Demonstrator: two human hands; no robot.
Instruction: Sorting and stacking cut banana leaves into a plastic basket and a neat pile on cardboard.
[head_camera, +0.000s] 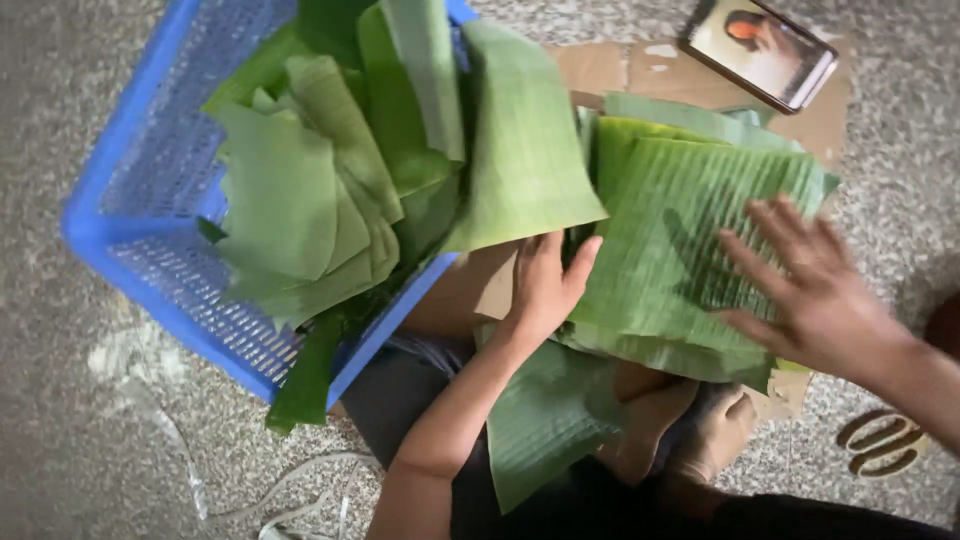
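A speckled grey stone floor (60, 420) fills the head view, with flattened brown cardboard (600, 68) spread over part of it. On the cardboard lies a stack of cut green banana-leaf sheets (660, 250), ribbed and roughly rectangular. The left hand (545, 285) rests at the stack's left edge, fingers together and pointing up, thumb out on the top sheet; it presses rather than grips. The right hand (810, 290) lies flat and wide open over the right part of the same top sheet, fingers spread, slightly blurred, holding nothing. To the left stands a blue perforated plastic crate (130, 190), heaped with loose banana-leaf pieces (330, 170) that spill over its rim. Another leaf piece (545, 420) lies across the person's lap. A smartphone with a lit screen (760, 48) sits on the cardboard, top right.
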